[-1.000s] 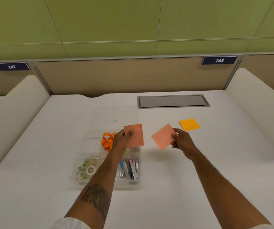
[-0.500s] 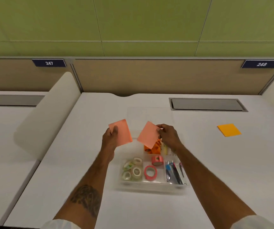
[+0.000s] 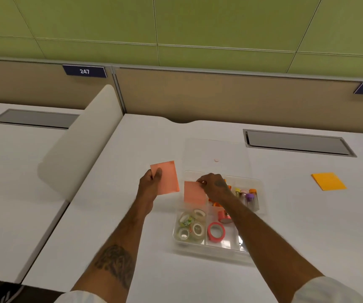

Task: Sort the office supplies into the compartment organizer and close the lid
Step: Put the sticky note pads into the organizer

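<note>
Looking down through the head camera: grips with the left hand (image 3: 151,186) a salmon-pink square paper note (image 3: 167,180), upright and lifted off the white desk (image 3: 121,237), just left of the clear plastic compartment organizer (image 3: 209,248). Pins the sheet's left edge under a thumb laid across its face, with the remaining fingers curled behind it and out of sight. Pinches with the right hand (image 3: 214,185) the upper right corner of a second salmon-pink paper note (image 3: 193,194) between thumb and fingertips. Hangs it over the organizer's far-left compartment, close to the first sheet yet apart from it; cannot tell whether it touches the tray. Finds in the near-left compartment a cluster of clear and white tape rolls (image 3: 194,225), in the near-middle one two pink-red tape rolls (image 3: 211,236), and toward the far right small clear vials with coloured caps (image 3: 247,196). Glimpses orange pieces below the right wrist, too hidden to name. Shows the transparent lid (image 3: 215,154) folded back flat on the desk behind the tray, not closed. Spots a bright orange sticky-note pad (image 3: 328,181) lying flat on the desk, well to the right of the organizer. Takes in, farther back, a grey recessed hatch (image 3: 296,142), a white curved divider (image 3: 82,145) on the left, a navy plate marked 247 (image 3: 84,71), and green wall panels above.
</note>
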{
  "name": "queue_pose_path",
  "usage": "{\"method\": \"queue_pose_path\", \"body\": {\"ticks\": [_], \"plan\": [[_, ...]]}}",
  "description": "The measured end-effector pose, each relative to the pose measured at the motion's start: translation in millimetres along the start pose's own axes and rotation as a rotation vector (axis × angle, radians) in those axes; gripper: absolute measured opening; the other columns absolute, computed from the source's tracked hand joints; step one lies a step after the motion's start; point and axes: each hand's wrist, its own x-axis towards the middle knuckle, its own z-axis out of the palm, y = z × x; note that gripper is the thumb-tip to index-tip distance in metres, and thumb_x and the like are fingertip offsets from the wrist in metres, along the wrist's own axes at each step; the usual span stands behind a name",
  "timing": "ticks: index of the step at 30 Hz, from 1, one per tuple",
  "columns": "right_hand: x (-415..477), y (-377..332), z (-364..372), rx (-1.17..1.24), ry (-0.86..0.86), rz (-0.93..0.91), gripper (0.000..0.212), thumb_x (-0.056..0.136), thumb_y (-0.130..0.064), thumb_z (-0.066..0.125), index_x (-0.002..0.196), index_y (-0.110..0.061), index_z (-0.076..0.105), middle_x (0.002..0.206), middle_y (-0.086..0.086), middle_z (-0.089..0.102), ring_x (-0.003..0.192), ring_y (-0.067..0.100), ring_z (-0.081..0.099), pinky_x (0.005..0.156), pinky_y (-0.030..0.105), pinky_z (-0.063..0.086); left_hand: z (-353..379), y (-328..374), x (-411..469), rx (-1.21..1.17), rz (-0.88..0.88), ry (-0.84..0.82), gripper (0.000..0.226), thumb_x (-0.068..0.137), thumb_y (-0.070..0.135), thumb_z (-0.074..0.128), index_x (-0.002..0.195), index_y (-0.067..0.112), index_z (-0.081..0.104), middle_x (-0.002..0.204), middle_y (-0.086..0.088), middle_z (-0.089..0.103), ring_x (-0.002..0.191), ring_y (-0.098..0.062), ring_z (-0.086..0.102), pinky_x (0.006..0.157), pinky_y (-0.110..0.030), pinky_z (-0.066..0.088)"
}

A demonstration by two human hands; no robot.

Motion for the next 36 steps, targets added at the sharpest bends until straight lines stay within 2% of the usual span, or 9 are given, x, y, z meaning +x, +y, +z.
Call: {"method": "queue_pose_path", "body": {"ticks": [3,7,11,13,16,23,28,33,36], "plan": [[2,3,5,-0.051,-0.046,0.034,0.025,0.093,-0.016,0.056,0.115,-0.013,0.068,0.118,0.01,0.067,0.103,0.027,0.064,0.086,0.037,0.054,1,-1,2,0.005,-0.001,-0.002,0.022,0.099,0.041,0.051,0.113,0.026,0.057,0.115,-0.001,0.065,0.109,-0.025,0.062,0.097,-0.048,0.052],[1,7,2,0.021,0.031,0.109,0.031,0.094,-0.031,0.057,0.121,-0.015,0.063,0.123,0.005,0.06,0.107,0.018,0.058,0.083,0.023,0.043,9,-2,4,0.001,-0.005,-0.021,0.021,0.098,0.041,0.052,0.111,0.026,0.059,0.114,-0.002,0.067,0.107,-0.024,0.064,0.094,-0.045,0.053],[3,-11,-26,0.177,0.147,-0.031,0.04,0.096,-0.044,0.05,0.117,-0.015,0.068,0.12,0.007,0.067,0.112,0.022,0.061,0.097,0.037,0.048,25,1,4,0.055,0.02,-0.055,0.026,0.098,0.043,0.052,0.111,0.022,0.061,0.113,-0.003,0.067,0.098,-0.018,0.066,0.078,-0.032,0.056],[2,-23,-40,0.364,0.08,-0.047,0.045,0.093,-0.051,0.052,0.122,-0.019,0.065,0.116,0.003,0.069,0.101,0.018,0.066,0.089,0.038,0.053,36,4,2,0.123,0.042,-0.095,0.033,0.097,0.045,0.05,0.118,0.02,0.058,0.114,-0.004,0.066,0.096,-0.015,0.065,0.07,-0.026,0.053],[1,-30,-50,0.358,-0.016,-0.066,0.046,0.089,-0.049,0.061,0.128,-0.026,0.058,0.102,-0.002,0.067,0.073,0.011,0.066,0.059,0.018,0.049,54,8,-1,0.212,0.066,-0.158,0.041,0.097,0.048,0.049,0.128,0.02,0.051,0.117,-0.003,0.062,0.096,-0.017,0.063,0.068,-0.024,0.054],[4,-15,-49,0.286,0.095,-0.027,0.023,0.094,-0.021,0.059,0.114,-0.013,0.066,0.103,0.005,0.067,0.07,0.007,0.061,0.054,0.009,0.042,67,-5,-2,0.655,0.217,-0.165,0.055,0.088,0.055,0.06,0.125,0.016,0.053,0.127,-0.006,0.058,0.109,-0.021,0.058,0.089,-0.039,0.054],[7,-1,-44,0.302,0.169,0.04,0.02,0.096,-0.018,0.056,0.112,-0.012,0.067,0.104,0.005,0.068,0.065,0.006,0.062,0.055,0.008,0.044,48,-43,-2,1.21,0.367,-0.257,0.104,0.077,0.083,0.038,0.155,0.02,0.01,0.164,-0.004,0.008,0.15,-0.025,0.011,0.119,-0.049,0.022],[9,10,-28,0.169,0.125,0.04,0.018,0.094,-0.019,0.057,0.108,-0.014,0.067,0.106,0.005,0.068,0.08,0.01,0.057,0.059,0.014,0.041,43,-69,0,1.349,0.359,-0.29,0.113,0.068,0.092,0.006,0.154,0.021,-0.011,0.163,-0.004,-0.013,0.151,-0.023,-0.007,0.121,-0.047,0.006],[10,13,-16,0.075,0.051,0.049,0.018,0.093,-0.023,0.057,0.108,-0.017,0.066,0.11,0.004,0.066,0.085,0.013,0.056,0.07,0.023,0.049,43,-73,2,1.339,0.369,-0.284,0.108,0.073,0.089,0.013,0.154,0.021,-0.01,0.164,-0.004,-0.011,0.151,-0.023,-0.006,0.121,-0.047,0.008]]}}
